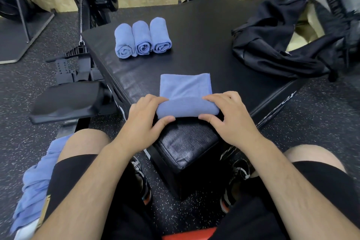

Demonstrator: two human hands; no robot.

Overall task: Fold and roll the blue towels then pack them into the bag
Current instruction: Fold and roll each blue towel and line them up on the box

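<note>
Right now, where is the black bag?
In the head view, the black bag lies crumpled at the far right corner of the padded box, right of the three rolled towels.

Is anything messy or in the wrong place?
Three rolled towels lie neatly side by side on the black box; the left hand and right hand grip a fourth towel, half rolled. Messy bits: a crumpled heap of blue towels beside the left leg, and the black bag slumped at the box's right edge.

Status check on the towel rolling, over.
Left hand and right hand grip the half-rolled blue towel. Three rolled towels wait on the padded box; black bag far right. Nothing blocks the roll.
</note>
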